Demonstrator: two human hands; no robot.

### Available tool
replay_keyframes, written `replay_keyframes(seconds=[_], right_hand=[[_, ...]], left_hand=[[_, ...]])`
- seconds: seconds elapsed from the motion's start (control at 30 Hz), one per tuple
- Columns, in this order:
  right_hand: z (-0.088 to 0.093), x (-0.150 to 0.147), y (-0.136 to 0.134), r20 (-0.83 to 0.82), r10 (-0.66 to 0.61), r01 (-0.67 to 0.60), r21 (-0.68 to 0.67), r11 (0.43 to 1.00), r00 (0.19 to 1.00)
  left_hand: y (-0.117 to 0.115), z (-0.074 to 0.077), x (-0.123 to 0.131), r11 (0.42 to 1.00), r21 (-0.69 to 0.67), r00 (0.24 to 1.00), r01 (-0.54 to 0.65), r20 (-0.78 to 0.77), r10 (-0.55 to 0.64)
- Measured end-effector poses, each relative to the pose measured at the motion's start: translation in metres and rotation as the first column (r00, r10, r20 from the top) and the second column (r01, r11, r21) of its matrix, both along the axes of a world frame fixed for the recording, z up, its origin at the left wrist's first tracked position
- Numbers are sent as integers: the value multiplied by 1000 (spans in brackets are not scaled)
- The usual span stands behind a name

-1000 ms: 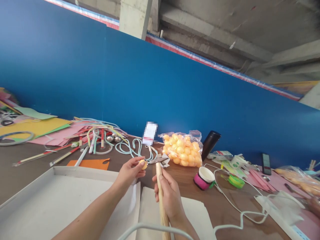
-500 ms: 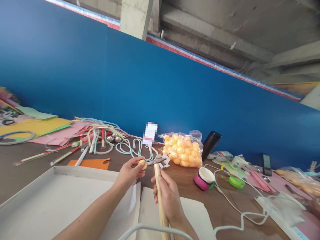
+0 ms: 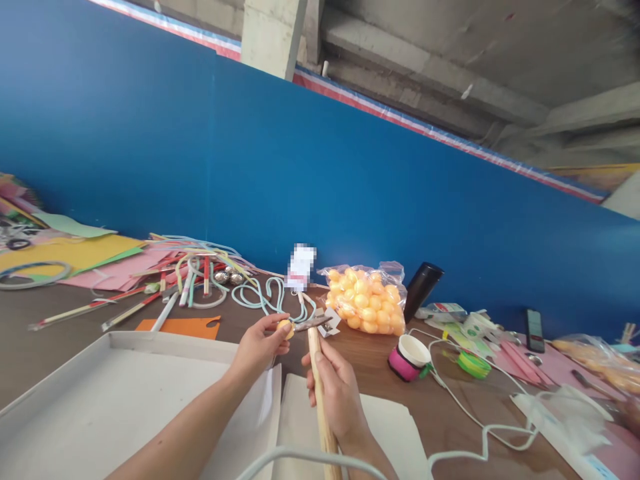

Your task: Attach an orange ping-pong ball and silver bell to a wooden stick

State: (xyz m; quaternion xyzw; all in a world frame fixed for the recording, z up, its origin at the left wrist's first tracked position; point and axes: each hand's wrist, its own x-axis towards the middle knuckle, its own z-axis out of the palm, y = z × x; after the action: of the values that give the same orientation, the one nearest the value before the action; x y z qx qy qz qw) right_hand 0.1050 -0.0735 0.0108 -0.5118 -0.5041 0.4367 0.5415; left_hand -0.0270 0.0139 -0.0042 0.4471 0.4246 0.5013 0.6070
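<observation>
My left hand (image 3: 261,345) is closed around a small orange ping-pong ball (image 3: 285,329), pinched between thumb and fingers. In my right hand (image 3: 337,387) is the wooden handle of a hammer (image 3: 315,343), tilted up and away from me. The hammer's dark metal head points sideways, and its left end meets or nearly meets the ball; actual contact is hard to make out. Behind the head lies a small white paper piece (image 3: 330,327). A clear plastic bag of orange balls (image 3: 367,300) sits just beyond my right hand.
A shallow white tray (image 3: 125,340) fills the left front. Coloured paper, cords and sticks lie behind it. Rightward stand a black cylinder (image 3: 423,290), a pink-and-white cup (image 3: 407,359) and green tape (image 3: 474,365). A white cable (image 3: 483,427) loops across the table, near a phone (image 3: 534,330).
</observation>
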Motion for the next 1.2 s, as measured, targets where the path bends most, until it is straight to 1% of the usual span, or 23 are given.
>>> replay_keyframes(seconds=[0.17,0.27,0.43,0.53,0.67,0.8,0.9,1.0,1.1,1.2], right_hand=[[0,0,0,12,19,-19,-16,1000,1000],[-1,0,0,10,13,-13,2,1000,1000],[0,0,-1,24,22,-21,-6,1000,999],[1,-1,-1,17,6,-6,9,1000,1000],[1,-1,-1,33,10,-9,-17,1000,999],[0,-1,-1,32,-6,6,8,1000,999],[1,-2,-1,28,10,-10,-8,1000,1000],[3,-2,-2,-6,-6,6,5,1000,1000],[5,2,-2,-76,-65,68,32,997,995],[7,6,-2,-139,-75,81,41,996,987]], left_hand=[[-1,-1,-1,1000,10,1000,2,-30,-2],[-1,-1,-1,1000,10,1000,4,-31,-4],[-1,-1,-1,1000,9,999,0,-41,1],[-2,-1,-1,1000,12,999,5,-35,-4],[-1,0,0,1000,8,999,3,-41,-3],[0,0,0,1000,15,1000,5,-23,-5],[-1,0,-1,1000,6,1000,2,-9,-2],[-2,2,-3,1000,-26,998,13,59,-12],[-2,3,-6,995,-65,976,72,209,-57],[-2,3,-7,988,-81,940,130,327,-97]])
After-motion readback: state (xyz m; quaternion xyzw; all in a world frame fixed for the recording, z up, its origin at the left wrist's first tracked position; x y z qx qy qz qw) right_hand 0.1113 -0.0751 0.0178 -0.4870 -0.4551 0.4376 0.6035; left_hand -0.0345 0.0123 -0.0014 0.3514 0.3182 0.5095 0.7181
